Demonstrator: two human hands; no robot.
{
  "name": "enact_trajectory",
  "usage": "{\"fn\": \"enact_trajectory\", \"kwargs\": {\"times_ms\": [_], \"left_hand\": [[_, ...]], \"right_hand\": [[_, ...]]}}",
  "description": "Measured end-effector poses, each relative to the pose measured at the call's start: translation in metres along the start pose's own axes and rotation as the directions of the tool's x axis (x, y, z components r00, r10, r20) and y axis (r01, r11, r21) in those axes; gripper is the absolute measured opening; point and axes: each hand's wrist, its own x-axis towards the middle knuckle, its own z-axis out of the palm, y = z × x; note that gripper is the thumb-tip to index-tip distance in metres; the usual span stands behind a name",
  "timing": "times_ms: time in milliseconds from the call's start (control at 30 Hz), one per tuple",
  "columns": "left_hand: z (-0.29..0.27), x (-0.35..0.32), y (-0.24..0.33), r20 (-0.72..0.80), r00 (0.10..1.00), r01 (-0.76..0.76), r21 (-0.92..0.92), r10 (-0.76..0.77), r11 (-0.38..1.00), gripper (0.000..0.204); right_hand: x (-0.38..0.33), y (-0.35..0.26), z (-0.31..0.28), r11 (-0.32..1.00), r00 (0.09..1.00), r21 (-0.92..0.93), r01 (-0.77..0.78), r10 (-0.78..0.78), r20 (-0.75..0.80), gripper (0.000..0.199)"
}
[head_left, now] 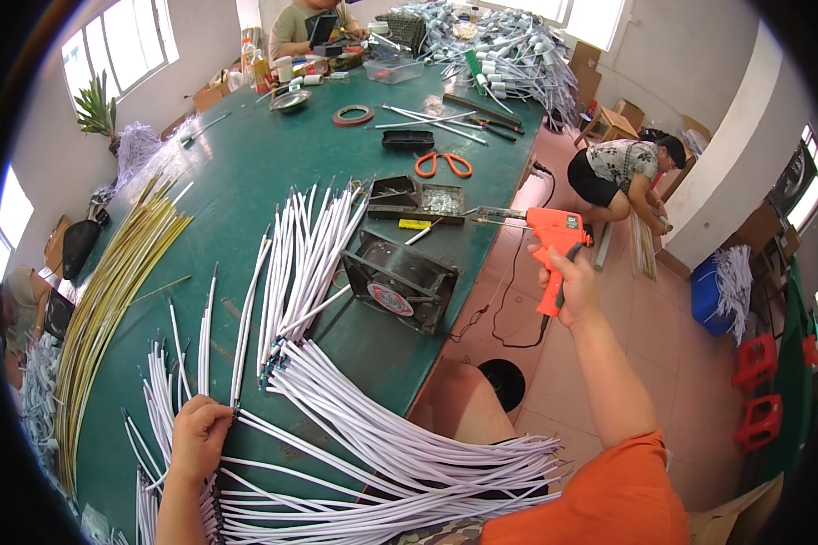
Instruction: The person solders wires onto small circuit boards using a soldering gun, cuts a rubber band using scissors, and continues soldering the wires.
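Observation:
My right hand point(574, 286) is wrapped round the grip of a red soldering gun point(552, 227). The gun's thin tip points left, at the right end of a small dark metal tray point(418, 200). A cord runs down from its handle. Lower left, the fingers of my left hand point(200, 438) pinch the end of a white cable point(282, 427) at a dark joint. Many white cables point(391, 409) fan out to the right of that hand, towards my lap. Another bundle of white cables point(300, 263) lies beyond them. Beside it stands a black square fan point(400, 282).
Yellowish rods point(123, 318) lie along the green table's point(236, 150) left side. Orange-handled scissors point(443, 164), a tape roll point(353, 115) and a heap of cables point(500, 50) are farther back. One person point(314, 27) sits at the far end; another point(623, 173) crouches at right.

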Motion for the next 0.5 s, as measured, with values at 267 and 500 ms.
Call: {"fn": "enact_trajectory", "kwargs": {"times_ms": [267,500], "left_hand": [[0.0014,0.0,-0.0025,-0.011,1.0,-0.025,0.003,0.025,1.0,0.01],[0.0027,0.0001,-0.0039,0.0,0.999,-0.032,0.004,0.032,0.999,0.011]], "right_hand": [[-0.0038,-0.0022,-0.0028,0.938,0.975,-0.275,0.21,-0.18,0.132,0.036],[-0.009,-0.0013,-0.0048,0.946,0.979,-0.262,0.191,-0.164,0.122,0.036]]}}
